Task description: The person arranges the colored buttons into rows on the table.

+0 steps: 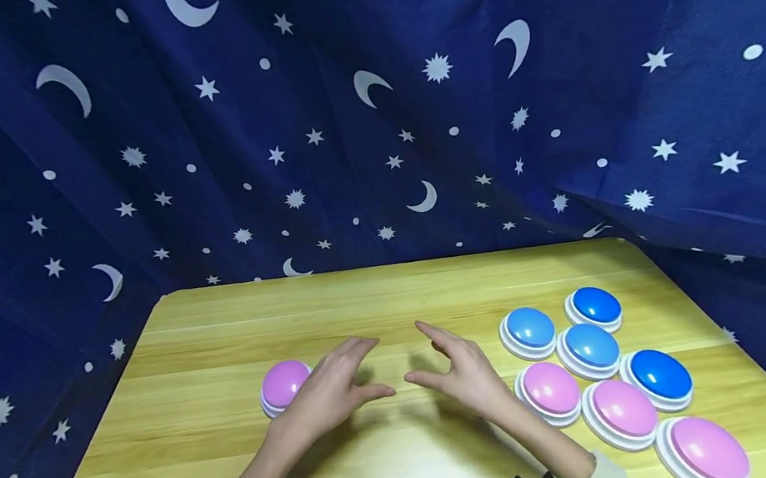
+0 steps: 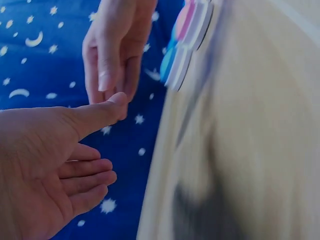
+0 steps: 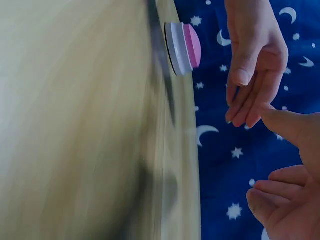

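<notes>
My left hand (image 1: 326,390) hovers over the middle of the table, its thumb and fingers spread apart and holding nothing. Facing it, my right hand (image 1: 465,373) is held the same way, with a gap between the two. Just beside the left hand sits a round pink button (image 1: 284,384) on a white base, partly covered by that hand. Right of the right hand stand several more domed buttons: a pink one (image 1: 551,390) nearest to it, and a light blue one (image 1: 530,329) behind. In the left wrist view the right hand (image 2: 117,50) appears beyond the left hand (image 2: 55,165).
The wooden table (image 1: 363,301) carries a cluster of buttons at the right, including dark blue ones (image 1: 660,374) and a pink one (image 1: 709,451) near the front. A dark blue curtain (image 1: 331,112) with moons and stars hangs behind and around the table.
</notes>
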A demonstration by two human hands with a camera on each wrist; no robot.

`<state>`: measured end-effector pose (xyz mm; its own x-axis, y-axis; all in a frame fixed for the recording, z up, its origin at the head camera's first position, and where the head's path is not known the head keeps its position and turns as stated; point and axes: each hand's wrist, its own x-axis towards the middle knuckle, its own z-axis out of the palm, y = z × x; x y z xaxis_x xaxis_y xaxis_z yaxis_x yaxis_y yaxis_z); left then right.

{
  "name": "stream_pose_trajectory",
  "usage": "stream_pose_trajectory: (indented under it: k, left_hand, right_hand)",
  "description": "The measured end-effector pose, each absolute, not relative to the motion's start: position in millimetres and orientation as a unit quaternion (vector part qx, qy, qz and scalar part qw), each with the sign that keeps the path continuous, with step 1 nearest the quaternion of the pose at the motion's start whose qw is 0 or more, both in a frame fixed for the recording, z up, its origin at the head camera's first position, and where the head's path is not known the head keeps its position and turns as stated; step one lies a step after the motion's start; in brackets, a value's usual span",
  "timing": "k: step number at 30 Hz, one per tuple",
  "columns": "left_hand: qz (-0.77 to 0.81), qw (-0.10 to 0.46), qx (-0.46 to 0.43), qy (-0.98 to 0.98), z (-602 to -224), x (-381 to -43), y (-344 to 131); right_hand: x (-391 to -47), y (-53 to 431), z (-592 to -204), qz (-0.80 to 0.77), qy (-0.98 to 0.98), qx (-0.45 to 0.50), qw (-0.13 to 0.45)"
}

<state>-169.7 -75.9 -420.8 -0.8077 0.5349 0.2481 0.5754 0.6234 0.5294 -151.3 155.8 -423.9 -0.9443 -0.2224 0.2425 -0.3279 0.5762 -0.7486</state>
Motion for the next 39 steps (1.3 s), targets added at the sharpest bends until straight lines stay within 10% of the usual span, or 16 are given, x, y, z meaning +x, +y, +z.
stream_pose_trajectory:
  k: [39]
  left_hand:
    - [-0.231, 0.021, -0.442, -0.866, -441.5, -153.2, 72.5]
  right_hand:
    - [-72.5, 285.9, -418.8, 0.283, -0.943, 0.045, 0.168]
